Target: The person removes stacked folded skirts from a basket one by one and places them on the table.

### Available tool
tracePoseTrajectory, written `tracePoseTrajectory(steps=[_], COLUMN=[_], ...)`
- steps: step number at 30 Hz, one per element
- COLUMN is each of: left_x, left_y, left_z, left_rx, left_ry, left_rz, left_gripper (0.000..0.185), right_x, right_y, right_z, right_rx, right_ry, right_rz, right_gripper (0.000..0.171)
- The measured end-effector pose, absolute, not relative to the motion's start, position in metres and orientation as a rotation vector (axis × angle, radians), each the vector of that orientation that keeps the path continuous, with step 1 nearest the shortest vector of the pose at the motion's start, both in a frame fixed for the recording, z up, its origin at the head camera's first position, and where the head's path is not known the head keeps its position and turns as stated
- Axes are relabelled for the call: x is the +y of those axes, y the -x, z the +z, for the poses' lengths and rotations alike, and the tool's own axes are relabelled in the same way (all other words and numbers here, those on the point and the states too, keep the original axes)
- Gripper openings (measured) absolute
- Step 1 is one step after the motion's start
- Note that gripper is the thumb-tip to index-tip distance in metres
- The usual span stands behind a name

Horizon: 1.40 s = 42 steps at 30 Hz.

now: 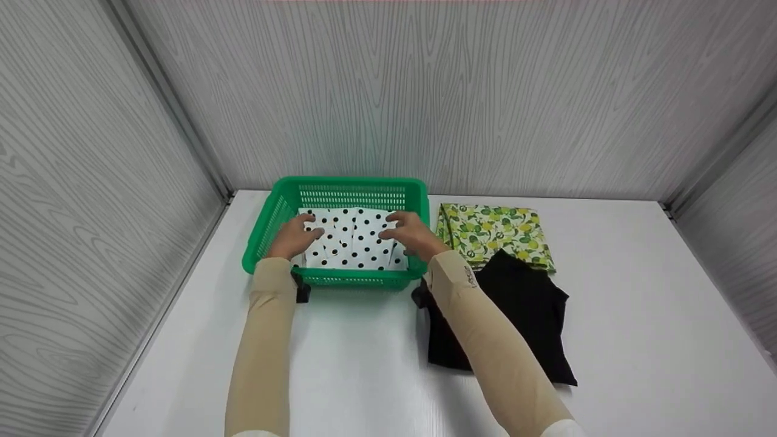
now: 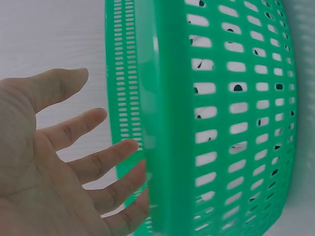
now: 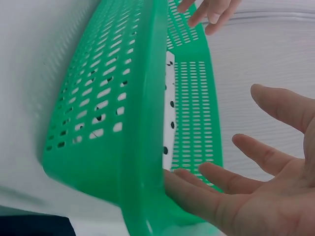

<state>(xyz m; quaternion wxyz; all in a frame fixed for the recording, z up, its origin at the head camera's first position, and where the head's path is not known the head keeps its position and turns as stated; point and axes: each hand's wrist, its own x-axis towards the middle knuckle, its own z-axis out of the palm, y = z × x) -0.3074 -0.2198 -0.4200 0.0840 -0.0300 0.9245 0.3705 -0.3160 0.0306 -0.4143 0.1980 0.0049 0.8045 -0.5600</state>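
Observation:
A white cloth with black dots [image 1: 355,240] lies folded inside a green plastic basket [image 1: 340,280]. Over the basket's left part is my left hand [image 1: 295,235], its fingers spread and holding nothing. My right hand [image 1: 414,233] hovers over the basket's right part, fingers also apart and nothing in them. In the left wrist view the left hand [image 2: 74,157] is beside the basket rim [image 2: 170,118], palm showing. In the right wrist view the right hand [image 3: 261,182] has its lower fingers near the rim; whether they touch it I cannot tell.
Right of the basket lies a folded cloth with a yellow and green lemon print [image 1: 495,233]. A black cloth [image 1: 528,315] lies in front of it, partly under my right forearm. Grey wood-grain panels [image 1: 388,91] stand behind and at both sides of the white table [image 1: 358,364].

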Motion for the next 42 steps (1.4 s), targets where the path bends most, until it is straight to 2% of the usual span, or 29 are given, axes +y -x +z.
tracePoseTrajectory(steps=[14,30,42], left_x=[-0.234,-0.237,-0.235], left_y=[0.319,0.322,0.324], left_z=[-0.421,-0.438,-0.454], left_rx=[2.659,2.651,2.657], left_ry=[0.183,0.241,0.305], left_rz=[1.043,1.001,0.915], left_gripper=[0.065,0.066,0.068], right_x=[0.022,0.011,0.005], right_y=[0.327,0.328,0.325], right_z=[-0.429,-0.440,-0.452], right_rx=[2.185,2.239,2.201], right_ry=[-0.134,-0.159,-0.290], right_rz=[-1.502,-1.492,-1.474], right_gripper=[0.069,0.071,0.077])
